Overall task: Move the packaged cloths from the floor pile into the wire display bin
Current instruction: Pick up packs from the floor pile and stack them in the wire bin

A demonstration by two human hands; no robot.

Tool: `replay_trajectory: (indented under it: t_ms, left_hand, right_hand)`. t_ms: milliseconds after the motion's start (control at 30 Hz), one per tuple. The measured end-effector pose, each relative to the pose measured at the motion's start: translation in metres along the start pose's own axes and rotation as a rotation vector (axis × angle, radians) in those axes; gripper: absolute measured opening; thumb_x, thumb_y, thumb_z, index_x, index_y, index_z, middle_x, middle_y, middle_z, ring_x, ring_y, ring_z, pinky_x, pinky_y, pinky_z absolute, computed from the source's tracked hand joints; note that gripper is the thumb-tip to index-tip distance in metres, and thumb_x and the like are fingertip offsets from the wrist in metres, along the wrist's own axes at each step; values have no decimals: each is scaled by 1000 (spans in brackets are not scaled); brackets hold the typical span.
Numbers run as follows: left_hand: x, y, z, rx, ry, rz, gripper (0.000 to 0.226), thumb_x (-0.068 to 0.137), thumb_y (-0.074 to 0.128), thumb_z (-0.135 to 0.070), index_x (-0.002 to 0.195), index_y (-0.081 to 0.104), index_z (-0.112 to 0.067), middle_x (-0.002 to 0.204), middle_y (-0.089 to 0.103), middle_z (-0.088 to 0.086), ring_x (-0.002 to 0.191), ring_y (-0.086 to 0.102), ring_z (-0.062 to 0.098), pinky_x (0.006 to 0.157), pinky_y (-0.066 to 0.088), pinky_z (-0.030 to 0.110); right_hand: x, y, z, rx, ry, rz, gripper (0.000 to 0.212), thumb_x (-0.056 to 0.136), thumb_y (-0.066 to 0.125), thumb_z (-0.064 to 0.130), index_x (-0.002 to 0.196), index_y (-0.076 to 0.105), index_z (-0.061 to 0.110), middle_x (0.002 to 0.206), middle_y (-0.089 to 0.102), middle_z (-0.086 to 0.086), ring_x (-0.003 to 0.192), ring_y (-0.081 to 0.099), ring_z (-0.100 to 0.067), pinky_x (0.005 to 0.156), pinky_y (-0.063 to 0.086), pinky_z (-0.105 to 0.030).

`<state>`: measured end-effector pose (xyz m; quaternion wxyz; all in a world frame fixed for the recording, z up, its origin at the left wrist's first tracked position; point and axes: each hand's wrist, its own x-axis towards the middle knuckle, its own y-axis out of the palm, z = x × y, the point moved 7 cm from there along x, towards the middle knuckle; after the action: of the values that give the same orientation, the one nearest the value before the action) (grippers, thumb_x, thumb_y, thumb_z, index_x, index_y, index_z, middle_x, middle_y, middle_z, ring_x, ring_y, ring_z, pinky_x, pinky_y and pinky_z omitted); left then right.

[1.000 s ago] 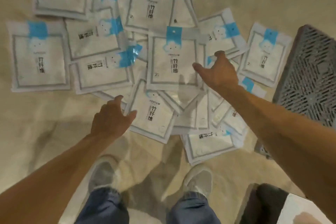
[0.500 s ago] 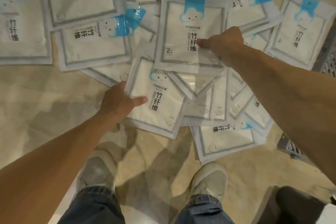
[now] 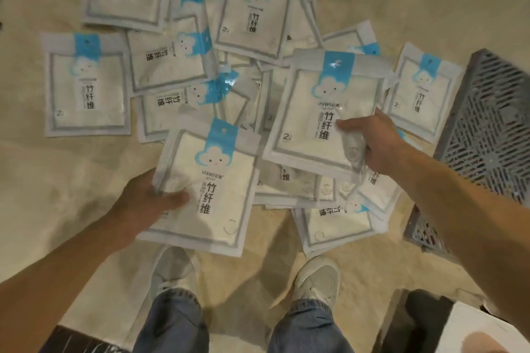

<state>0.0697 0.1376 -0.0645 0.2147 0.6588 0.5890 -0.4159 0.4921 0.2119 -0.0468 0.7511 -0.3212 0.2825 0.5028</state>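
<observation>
wire bin (image 3: 487, 129) cropped right, lower packs buried

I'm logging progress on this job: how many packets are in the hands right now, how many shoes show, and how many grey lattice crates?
Packets held: 2, one in the left hand and one in the right hand
Shoes: 2
Grey lattice crates: 1
Total: 5
</observation>
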Motion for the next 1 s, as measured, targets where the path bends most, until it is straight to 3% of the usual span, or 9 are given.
replay_trajectory:
  t_ms: [100, 167, 267, 333, 500, 700, 800, 900, 1000]
  left_hand:
    - [-31, -35, -39, -59, 35, -34, 29, 78, 82, -2, 99, 69, -17, 80, 79, -4, 62, 71, 6, 47, 49, 17]
    - [-55, -59, -75, -98, 77, -63, 30, 75, 85, -6, 99, 69, -17, 79, 78, -4, 58, 70, 3, 44, 48, 17]
    - [-92, -99, -133, -148, 138, -114, 41, 66, 91, -13, 103, 71, -15, 91, 80, 1, 81, 75, 22, 67, 59, 32]
    - [-121, -129, -175, -184, 170, -128, 33, 73, 83, -6, 103, 71, -12, 93, 80, 3, 87, 76, 27, 67, 63, 33]
    - [-227, -200, -279, -237, 246, -137, 51, 64, 89, -8, 112, 71, -10, 106, 78, 9, 98, 75, 32, 96, 56, 51]
    - [-385, -279, -364, -320, 318, -198, 35, 79, 80, 2, 108, 69, -15, 105, 78, 7, 99, 74, 31, 89, 57, 44]
    - [-463, -316, -387, -351, 357, -255, 34, 79, 80, 2, 106, 70, -16, 101, 79, 2, 96, 74, 26, 82, 58, 39]
    - [-531, -347, -405, -373, 402, -295, 36, 79, 81, -1, 110, 70, -15, 104, 79, 4, 97, 75, 27, 93, 57, 48]
    - [-593, -373, -415, -455, 436, -340, 34, 82, 77, 1, 111, 69, -15, 107, 78, 9, 100, 74, 30, 98, 55, 52]
  right_hand:
    - [-41, -7, 31, 21, -2, 37, 18, 86, 75, 1, 99, 69, 11, 75, 74, 2, 72, 68, -19, 60, 53, -25]
    - [-73, -8, 57, 52, -5, 43, 23, 87, 76, 8, 109, 70, 2, 89, 74, -6, 83, 67, -23, 72, 54, -30]
    - [-128, -5, 108, 70, -9, 75, 16, 90, 73, 7, 103, 69, 1, 83, 71, -7, 81, 67, -22, 69, 55, -28]
    - [-170, 1, 148, 78, -30, 121, 15, 91, 71, 6, 104, 69, -1, 80, 73, -6, 77, 70, -20, 65, 55, -26]
    - [-291, 15, 259, 114, -95, 189, 33, 93, 70, 6, 122, 66, -9, 107, 75, -13, 87, 72, -19, 68, 58, -21]
    - [-450, 33, 381, 105, -150, 277, 33, 93, 70, 9, 122, 68, -5, 103, 77, -12, 85, 72, -20, 67, 58, -29]
    - [-530, 42, 436, 88, -200, 343, 20, 96, 65, 7, 112, 68, -4, 85, 79, -9, 71, 74, -18, 58, 57, -26]
    - [-596, 48, 482, 78, -258, 395, 9, 99, 59, 4, 98, 65, -2, 60, 72, -4, 50, 68, -8, 45, 50, -17]
    - [-652, 53, 515, 35, -295, 432, 23, 102, 54, 5, 79, 56, 3, 37, 55, 3, 29, 50, -5, 34, 37, -15]
